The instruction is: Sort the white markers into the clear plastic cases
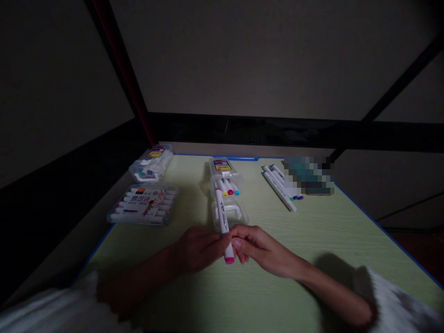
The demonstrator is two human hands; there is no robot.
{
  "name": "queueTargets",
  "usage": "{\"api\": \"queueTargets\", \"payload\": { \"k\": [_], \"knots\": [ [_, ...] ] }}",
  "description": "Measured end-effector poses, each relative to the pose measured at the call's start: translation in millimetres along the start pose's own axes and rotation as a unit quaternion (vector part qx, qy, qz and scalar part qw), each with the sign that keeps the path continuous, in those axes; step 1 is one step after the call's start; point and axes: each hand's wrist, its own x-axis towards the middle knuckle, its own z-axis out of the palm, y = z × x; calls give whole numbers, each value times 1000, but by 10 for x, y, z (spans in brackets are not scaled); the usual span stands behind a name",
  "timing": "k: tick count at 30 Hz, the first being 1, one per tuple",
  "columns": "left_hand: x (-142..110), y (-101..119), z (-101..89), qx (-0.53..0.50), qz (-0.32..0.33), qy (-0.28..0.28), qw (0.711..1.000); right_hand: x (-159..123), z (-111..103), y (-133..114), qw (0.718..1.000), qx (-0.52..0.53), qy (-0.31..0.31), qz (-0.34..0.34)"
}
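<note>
A white marker (222, 212) with pink ends is held up over the near middle of the table, tilted slightly, its far end in front of an open clear case (215, 181). My left hand (203, 249) is closed around its lower part, the thumb lying across the barrel. From the other side, my right hand (262, 247) pinches the marker's edge, fingertips meeting those of the left. Inside the open case are several markers with yellow, red and blue ends (230, 192). The case's clear lid (243, 213) lies toward me, partly behind the held marker.
On the left stand a closed clear case (152, 162) and a flat printed marker box (144, 206). Several white markers (279, 189) lie loose at the right, beside a phone-like flat object (307, 178), blurred out. The pale green table (294, 296) has a blue edge; a wall rises behind.
</note>
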Motion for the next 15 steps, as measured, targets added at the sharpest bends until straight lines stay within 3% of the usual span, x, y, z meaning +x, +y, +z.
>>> {"api": "queueTargets", "payload": {
  "k": [15],
  "knots": [
    [15, -8, -5, 6, -45, 16, 999, -7, -9, -3, 999, -40, 28, 3]
  ]
}}
